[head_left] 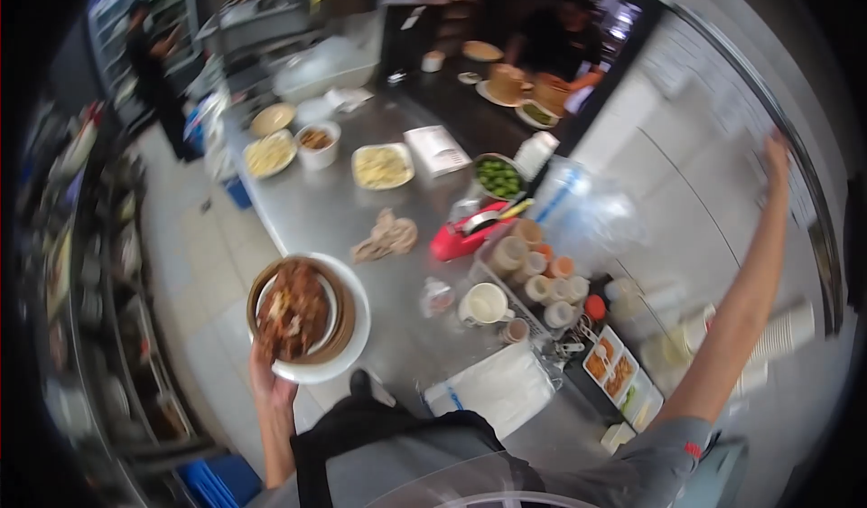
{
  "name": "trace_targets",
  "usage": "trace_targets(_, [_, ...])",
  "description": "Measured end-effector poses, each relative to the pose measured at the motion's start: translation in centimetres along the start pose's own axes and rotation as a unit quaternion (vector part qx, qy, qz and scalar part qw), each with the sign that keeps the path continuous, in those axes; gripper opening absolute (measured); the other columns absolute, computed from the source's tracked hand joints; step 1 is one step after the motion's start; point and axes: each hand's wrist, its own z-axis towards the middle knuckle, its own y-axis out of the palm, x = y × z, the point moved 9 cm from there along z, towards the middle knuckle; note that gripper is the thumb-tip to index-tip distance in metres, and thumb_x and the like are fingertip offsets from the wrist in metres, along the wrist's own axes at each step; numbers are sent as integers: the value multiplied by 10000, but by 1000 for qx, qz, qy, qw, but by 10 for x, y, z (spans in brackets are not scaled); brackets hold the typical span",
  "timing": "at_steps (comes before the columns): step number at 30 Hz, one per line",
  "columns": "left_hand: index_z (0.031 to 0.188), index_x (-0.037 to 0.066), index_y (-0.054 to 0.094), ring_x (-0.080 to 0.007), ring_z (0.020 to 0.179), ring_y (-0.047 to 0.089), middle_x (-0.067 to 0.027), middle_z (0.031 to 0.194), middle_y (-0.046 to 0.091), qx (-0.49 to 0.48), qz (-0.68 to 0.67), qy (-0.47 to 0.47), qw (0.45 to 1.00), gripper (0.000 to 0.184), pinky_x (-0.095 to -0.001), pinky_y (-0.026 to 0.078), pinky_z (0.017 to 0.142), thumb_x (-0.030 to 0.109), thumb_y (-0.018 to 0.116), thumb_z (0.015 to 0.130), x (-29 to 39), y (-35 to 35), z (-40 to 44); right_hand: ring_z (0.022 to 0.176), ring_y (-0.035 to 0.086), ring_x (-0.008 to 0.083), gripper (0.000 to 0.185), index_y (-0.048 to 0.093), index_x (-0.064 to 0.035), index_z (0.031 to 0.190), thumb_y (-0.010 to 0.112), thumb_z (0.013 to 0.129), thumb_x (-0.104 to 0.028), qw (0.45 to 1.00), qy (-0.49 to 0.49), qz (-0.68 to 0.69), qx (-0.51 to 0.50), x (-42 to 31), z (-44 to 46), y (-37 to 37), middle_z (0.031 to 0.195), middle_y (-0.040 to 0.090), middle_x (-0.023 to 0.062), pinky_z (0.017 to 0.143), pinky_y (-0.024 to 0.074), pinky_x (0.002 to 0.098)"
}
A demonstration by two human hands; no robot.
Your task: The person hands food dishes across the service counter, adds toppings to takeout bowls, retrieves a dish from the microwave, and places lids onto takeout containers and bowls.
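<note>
I see the left hand [271,380] gripping a white plate [359,327] by its edge. On that plate, just above the fingers, sits a round basket [342,326] with browned meat [295,302] inside. Beyond that hand, to its right, a crumpled cloth [386,237] lies on the counter [397,332]. Between both hands, a red tape dispenser [452,242] stands beside bottles [510,255]. Far right, the right hand [777,153] is raised near blurred papers [801,199] on the wall; I can't tell whether its fingers are closed.
</note>
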Motion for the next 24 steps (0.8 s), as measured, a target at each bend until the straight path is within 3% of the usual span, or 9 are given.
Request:
trace_targets(1, [1182,6,454,-291,1076,490,-166,1195,490,-3,-8,7,1000,354,-413,402,933,217,393,904,6,-5,0,1298,196,309,551,339,-160,1322,350,817,-382,991,-60,18,115,17,24,25,1393,263,119,1027,166,498])
trace_targets(2, [1181,6,455,-295,1079,488,-171,1197,487,-7,-15,15,1000,361,-417,399,935,230,383,907,13,-14,2,1288,220,313,567,335,-153,1321,356,802,-380,993,32,111,-17,0,-8,1,1390,258,138,1016,189,501])
trace_targets(5, [1182,2,449,-296,1085,484,-172,1200,484,-27,-83,5,996,386,-427,394,937,265,354,915,32,-26,7,1085,456,413,491,520,-215,1188,480,734,-398,946,100,302,58,37,30,70,1129,540,193,920,240,602])
trace_targets(6, [1182,0,446,-294,1086,484,-171,1195,488,-37,-93,10,995,394,-429,395,936,273,342,918,40,-28,9,1007,505,403,461,552,-246,1153,528,708,-368,981,132,100,100,-14,-40,-14,1106,555,181,886,337,533])
trace_targets(8, [1193,4,434,-302,1096,474,-179,1190,488,-51,-108,7,993,402,-443,381,947,279,322,923,63,-40,24,940,538,371,458,561,-255,1141,561,692,-351,945,288,90,130,-121,-161,-146,1071,579,150,843,409,441])
trace_targets(14, [1212,1,406,-318,1112,453,-186,1229,447,-5,-76,32,997,425,-463,375,946,300,332,919,160,-52,64,827,586,223,355,626,-158,1042,615,707,-276,902,10,308,304,-266,-79,-143,923,634,112,778,433,322])
trace_targets(16, [1209,-3,411,-317,1094,471,-186,1218,460,-11,-45,32,998,431,-457,385,938,305,334,918,193,-63,79,707,518,96,303,608,-113,1068,565,769,-117,764,29,627,150,-386,-117,-181,787,588,17,660,422,223])
trace_targets(19, [1207,-12,412,-312,1085,482,-191,1209,469,4,-43,70,997,429,-455,393,933,294,320,921,244,-91,99,809,547,89,260,621,-131,1051,578,795,-127,663,-89,728,148,-552,-147,-233,909,616,24,693,425,207])
trace_targets(24, [1210,-13,408,-311,1095,476,-192,1212,466,22,-17,139,990,411,-451,405,925,264,329,918,317,-99,121,879,529,104,227,634,-152,1020,561,816,-221,563,-138,795,-179,-830,-287,-314,972,595,-8,745,414,283])
